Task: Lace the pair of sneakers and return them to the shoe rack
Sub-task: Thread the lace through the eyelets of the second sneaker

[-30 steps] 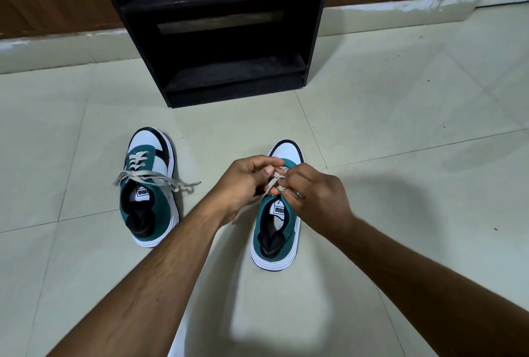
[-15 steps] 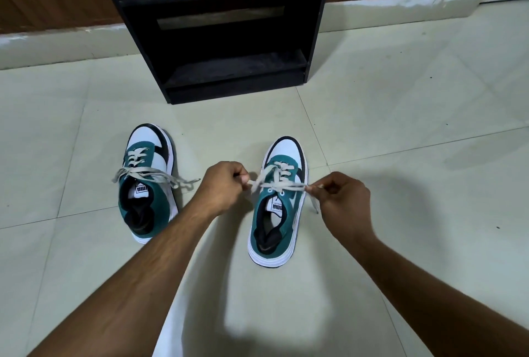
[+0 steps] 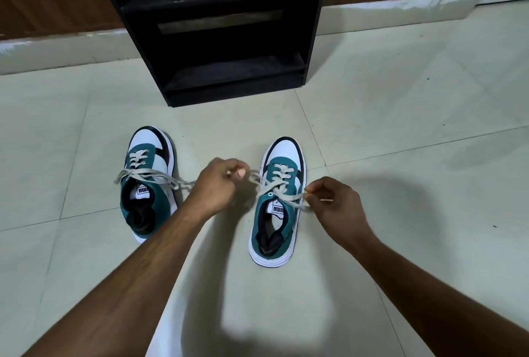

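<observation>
Two teal, white and black sneakers stand on the tiled floor, toes pointing away from me. The left sneaker [image 3: 147, 182] has beige laces lying loose across its tongue. Beige laces [image 3: 279, 185] run through the eyelets of the right sneaker [image 3: 279, 202]. My left hand [image 3: 219, 182] pinches one lace end to the left of that shoe. My right hand [image 3: 333, 199] pinches the other end on its right side. The laces cross over the tongue between my hands. The black shoe rack [image 3: 217, 27] stands beyond both sneakers.
The rack's shelves [image 3: 234, 70] hold nothing that I can see. A brown wooden wall with a pale skirting [image 3: 57, 47] runs behind it. Pale floor tiles [image 3: 400, 127] stretch to the right and left of the shoes.
My hands went from bunched together over the right sneaker's tongue to spread apart on either side, drawing the lace ends outward. The left sneaker stayed put.
</observation>
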